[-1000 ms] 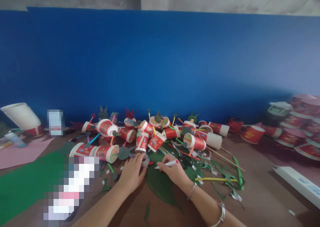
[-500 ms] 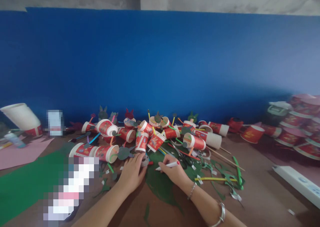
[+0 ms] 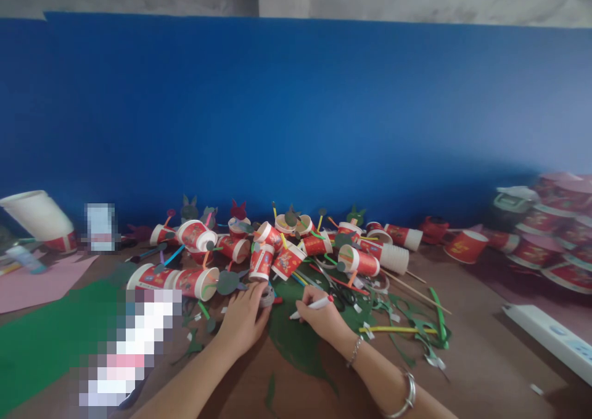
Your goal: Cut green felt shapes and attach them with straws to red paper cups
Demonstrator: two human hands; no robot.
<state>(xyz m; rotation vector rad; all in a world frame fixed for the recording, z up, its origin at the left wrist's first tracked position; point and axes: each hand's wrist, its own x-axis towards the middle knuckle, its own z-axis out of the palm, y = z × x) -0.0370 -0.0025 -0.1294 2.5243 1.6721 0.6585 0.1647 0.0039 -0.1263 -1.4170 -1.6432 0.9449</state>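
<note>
White marker (image 3: 311, 306) in right hand (image 3: 324, 321) over green paper (image 3: 296, 344)

Craft bench: paper cups (image 3: 261, 260), scraps (image 3: 416, 329).

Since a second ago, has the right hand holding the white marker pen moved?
No. The right hand with the white marker pen stays on the dark green paper sheet, just as close to the red paper cups.

Two hands at work on green paper

The right hand (image 3: 324, 320) grips a white marker (image 3: 312, 306), its tip on the dark green paper (image 3: 296, 345) under it. The left hand (image 3: 243, 320) lies flat just beside it, fingertips at a tape roll (image 3: 267, 296). Red paper cups (image 3: 261, 262) are heaped just beyond both hands.
</note>
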